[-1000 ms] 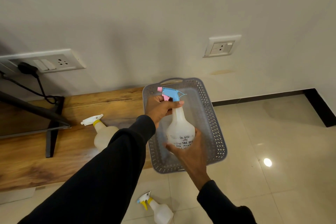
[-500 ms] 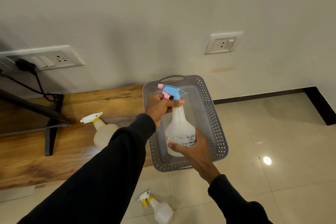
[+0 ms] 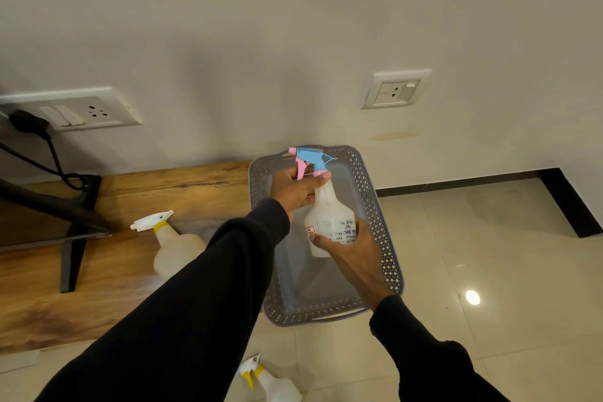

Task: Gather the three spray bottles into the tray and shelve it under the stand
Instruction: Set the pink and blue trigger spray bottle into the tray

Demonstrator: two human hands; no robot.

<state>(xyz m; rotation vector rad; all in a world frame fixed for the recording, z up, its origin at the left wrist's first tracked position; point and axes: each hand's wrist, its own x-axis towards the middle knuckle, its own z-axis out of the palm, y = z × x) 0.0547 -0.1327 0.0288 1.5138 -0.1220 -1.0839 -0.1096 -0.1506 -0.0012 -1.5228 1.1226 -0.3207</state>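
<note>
On the wooden stand (image 3: 107, 271) I see a yellow-collared bottle (image 3: 176, 248) waiting; my left hand (image 3: 295, 191) is wrapped round the neck of the blue-trigger bottle (image 3: 329, 219), steadying it above the grey tray (image 3: 380, 222); my right hand (image 3: 350, 256) cups its body, likely for lowering; a third bottle (image 3: 274, 385) lies on the floor.
</note>
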